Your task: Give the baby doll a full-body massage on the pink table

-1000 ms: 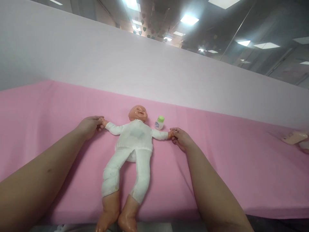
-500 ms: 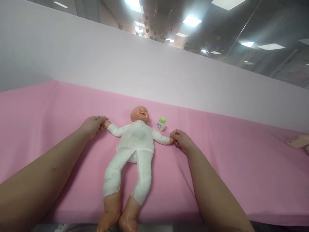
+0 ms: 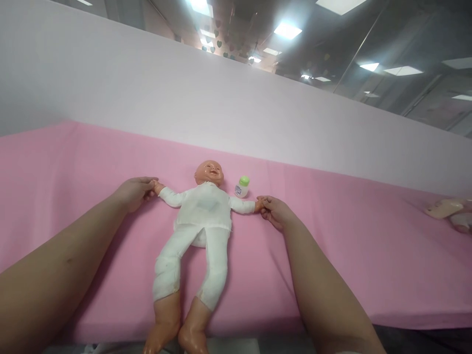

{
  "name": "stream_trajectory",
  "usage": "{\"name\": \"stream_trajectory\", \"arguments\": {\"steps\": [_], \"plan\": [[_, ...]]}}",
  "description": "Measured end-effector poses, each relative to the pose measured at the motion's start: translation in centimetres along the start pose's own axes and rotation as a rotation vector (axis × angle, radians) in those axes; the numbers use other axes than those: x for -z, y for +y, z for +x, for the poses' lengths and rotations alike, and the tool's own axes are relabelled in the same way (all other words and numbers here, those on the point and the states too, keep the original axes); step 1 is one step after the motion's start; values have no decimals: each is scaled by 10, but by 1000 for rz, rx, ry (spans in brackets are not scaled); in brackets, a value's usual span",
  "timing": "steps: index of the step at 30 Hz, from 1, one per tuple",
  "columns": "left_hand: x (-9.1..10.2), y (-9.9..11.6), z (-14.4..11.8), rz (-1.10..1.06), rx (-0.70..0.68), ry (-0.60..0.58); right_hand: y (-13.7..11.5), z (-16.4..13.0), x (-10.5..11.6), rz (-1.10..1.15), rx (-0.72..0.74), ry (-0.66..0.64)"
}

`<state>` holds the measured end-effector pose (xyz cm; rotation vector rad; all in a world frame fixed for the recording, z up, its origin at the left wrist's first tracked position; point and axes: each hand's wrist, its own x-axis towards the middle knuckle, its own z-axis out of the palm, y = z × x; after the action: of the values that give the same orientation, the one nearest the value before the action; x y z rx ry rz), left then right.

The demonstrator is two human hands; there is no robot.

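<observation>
Beyond the far side of the work, a smooth off-white wall [image 3: 147, 93] rises at twelve o'clock, and below it spreads a long counter [image 3: 354, 246] under a plain pink cover. Taking clock directions from the middle of that counter's main occupant, I see one baby doll [image 3: 204, 204] of glossy tan plastic, dressed in a white cloth top and trousers, lying on its back. Its head points to twelve, its two bare feet to between six and seven, reaching the counter's near edge, and its arms are stretched sideways.

I'd judge it fairly light, hard and slippery at the head, fists and feet, softer and grippier where cloth covers it; the trunk, with support behind the head, looks the surest place to take hold. Nothing about it seems fragile, though the cloth could fray.

Two bare hands are on it: at about half past nine the left hand [image 3: 138, 194] pinches one small fist between thumb and fingers, and at three the right hand [image 3: 275, 210] pinches the other.

Far off at three lies one blurred, pale tan object [image 3: 444, 208], which I can't identify. Smallest is one whitish bottle [image 3: 242, 188] with a rounded lime-green cap, at two o'clock, beside the head.
</observation>
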<state>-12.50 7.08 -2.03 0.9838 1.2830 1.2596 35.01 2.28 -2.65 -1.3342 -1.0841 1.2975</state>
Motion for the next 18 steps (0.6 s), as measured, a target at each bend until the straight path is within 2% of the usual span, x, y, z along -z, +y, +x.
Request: {"name": "stream_trajectory", "arguments": {"steps": [4,7,12,18], "plan": [[0,0,2,-4,-6,-24,-3,-4,2,52,-17,-71],[0,-1,3,15,-2,-21,-3,-4,0,7,1,-85],[2,-6,8,79,-49,-7,-1,-1,-7,-111,21,-33],[0,-5,4,138,-70,20,-1,0,-14,-150,31,36]]}}
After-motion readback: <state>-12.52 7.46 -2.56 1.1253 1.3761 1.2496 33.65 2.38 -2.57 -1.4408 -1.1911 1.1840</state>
